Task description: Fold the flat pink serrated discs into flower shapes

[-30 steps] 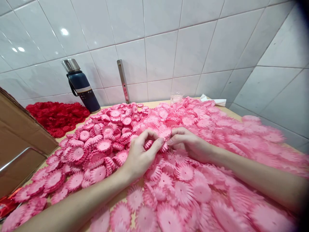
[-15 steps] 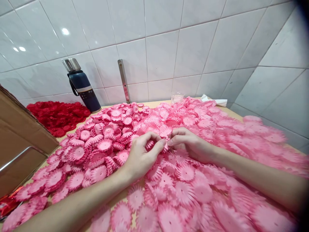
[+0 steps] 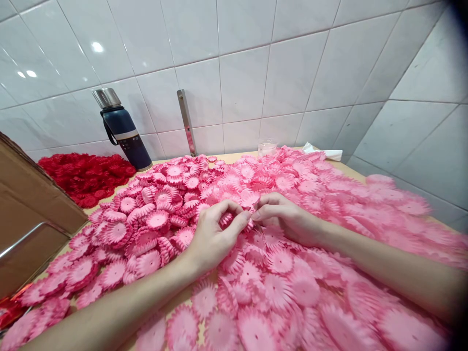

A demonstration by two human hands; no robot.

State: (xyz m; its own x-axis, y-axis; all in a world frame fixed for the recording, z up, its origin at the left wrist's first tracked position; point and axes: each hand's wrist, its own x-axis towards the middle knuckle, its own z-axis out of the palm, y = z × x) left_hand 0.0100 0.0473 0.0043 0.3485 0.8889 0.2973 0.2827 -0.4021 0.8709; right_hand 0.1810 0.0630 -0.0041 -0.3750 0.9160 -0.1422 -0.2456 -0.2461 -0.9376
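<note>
My left hand [image 3: 219,234] is closed in a pinch, thumb and forefinger meeting over the middle of the pile. A pink frilled flower piece [image 3: 250,225] shows at its fingertips, mostly covered. Close against it from the right, my right hand [image 3: 288,218] also pinches with thumb and forefinger. What lies between the right fingertips is too small to make out. Around and under both hands spread many pink scalloped fabric discs [image 3: 280,262], several with a small hole in the centre. Left of my left hand, thicker layered pink flower pieces [image 3: 119,231] with darker edges are heaped.
A heap of red frilled pieces [image 3: 87,175] lies at the back left beside a dark blue steel-capped flask [image 3: 127,136]. A cardboard box [image 3: 40,195] stands at the left edge. Near the tiled wall [image 3: 241,87] are a clear cup [image 3: 266,147] and white paper [image 3: 325,153].
Both hands keep nearly the same pinch at the same spot. The whole view has shifted very slightly; nothing else visibly differs.
</note>
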